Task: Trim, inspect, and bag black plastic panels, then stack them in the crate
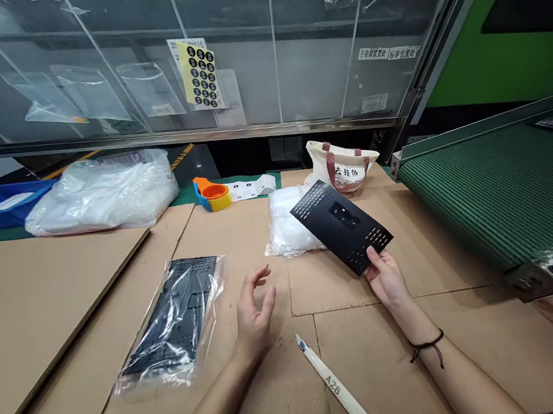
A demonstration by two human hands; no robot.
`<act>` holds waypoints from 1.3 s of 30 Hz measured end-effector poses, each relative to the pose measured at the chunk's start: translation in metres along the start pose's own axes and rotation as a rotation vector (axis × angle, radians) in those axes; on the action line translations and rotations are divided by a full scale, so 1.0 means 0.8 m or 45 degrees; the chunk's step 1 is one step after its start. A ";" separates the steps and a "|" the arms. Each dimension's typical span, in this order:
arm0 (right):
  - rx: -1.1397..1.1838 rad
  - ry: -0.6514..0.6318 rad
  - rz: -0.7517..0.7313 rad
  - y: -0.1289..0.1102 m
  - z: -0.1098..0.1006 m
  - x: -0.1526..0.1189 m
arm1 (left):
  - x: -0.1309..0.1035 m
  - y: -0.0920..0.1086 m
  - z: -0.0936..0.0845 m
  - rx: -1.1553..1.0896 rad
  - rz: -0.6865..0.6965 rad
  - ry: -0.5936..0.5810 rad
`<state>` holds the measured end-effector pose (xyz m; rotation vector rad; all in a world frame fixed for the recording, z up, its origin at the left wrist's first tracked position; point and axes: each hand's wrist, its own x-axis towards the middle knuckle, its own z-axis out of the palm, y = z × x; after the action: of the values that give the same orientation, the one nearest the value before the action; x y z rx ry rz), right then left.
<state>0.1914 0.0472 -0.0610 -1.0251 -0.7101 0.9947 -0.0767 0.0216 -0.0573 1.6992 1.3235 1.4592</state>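
My right hand point(386, 275) grips one corner of a thin black slotted panel point(331, 217), held tilted above the cardboard. A square cutout lies near the panel's middle, with rows of slots at both ends. My left hand point(257, 307) hovers over the worktop with fingers apart and nothing in it. To its left lies a clear plastic bag point(169, 321) with a similar black panel inside. A craft knife point(336, 388) marked A28 rests between my forearms, blade pointing away from me.
Behind the held panel sits a stack of white plastic bags point(288, 222), near a cloth tote bag point(344, 162). A tape roll in a dispenser point(214, 193) stands at the back. Cardboard sheets point(45, 296) lie left. A green conveyor belt point(506, 185) borders the right side.
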 end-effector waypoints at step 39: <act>-0.525 -0.256 -0.350 -0.019 -0.034 -0.041 | 0.194 0.021 0.095 1.094 -0.068 -0.712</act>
<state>0.2071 0.0049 -0.0583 -1.1506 -1.2241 0.7308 -0.0098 0.1710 0.0015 2.3109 1.7371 0.2755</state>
